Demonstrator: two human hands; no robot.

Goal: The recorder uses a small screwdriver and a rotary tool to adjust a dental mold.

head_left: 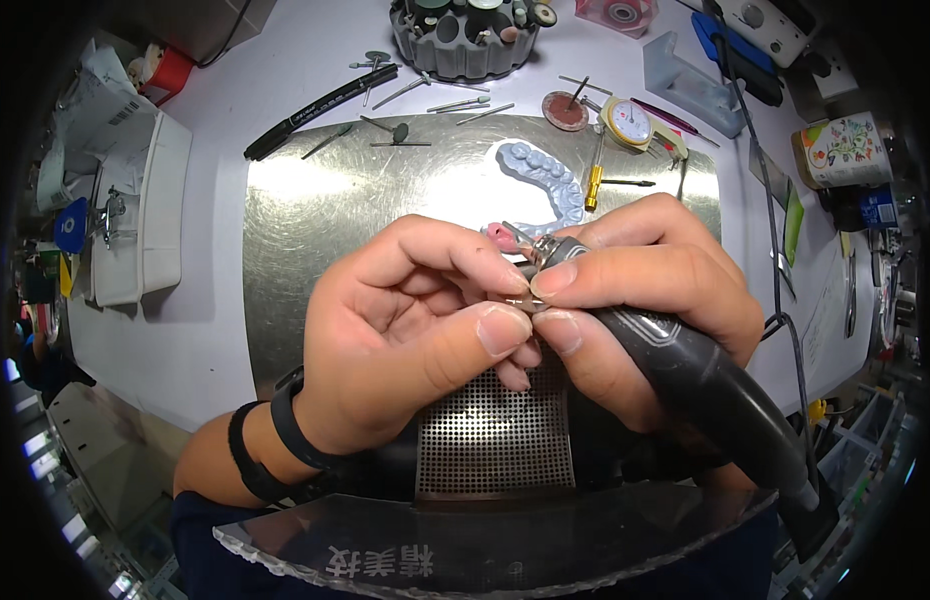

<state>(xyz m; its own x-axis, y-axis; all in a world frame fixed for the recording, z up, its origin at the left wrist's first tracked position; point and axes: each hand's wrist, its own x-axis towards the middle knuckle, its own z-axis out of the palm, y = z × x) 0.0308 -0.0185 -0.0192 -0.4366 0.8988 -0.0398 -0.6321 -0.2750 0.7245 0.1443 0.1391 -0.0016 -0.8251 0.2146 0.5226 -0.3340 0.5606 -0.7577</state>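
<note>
My right hand (pixel 665 290) is closed round a black rotary handpiece (pixel 705 385), whose metal nose points up and left. Its thumb and forefinger also meet a small shiny metal piece (pixel 525 300). From the other side, the thumb and forefinger of my left hand (pixel 415 310) pinch that same piece; fingertips hide most of it, so its kind is unclear. Just beyond the hands, a grey-blue dental arch model (pixel 550 180) lies on a metal plate (pixel 295 230). A small pink piece (pixel 501 237) shows by the model's near end, partly behind my fingers.
A grey bur stand (pixel 465 50) stands at the back, with loose burs and a black marker (pixel 320 112) before it. Farther right lie a dial gauge (pixel 627 122) and a yellow-handled screwdriver (pixel 593 188). A white bin (pixel 145 220) is at left, a perforated plate (pixel 495 440) below my hands.
</note>
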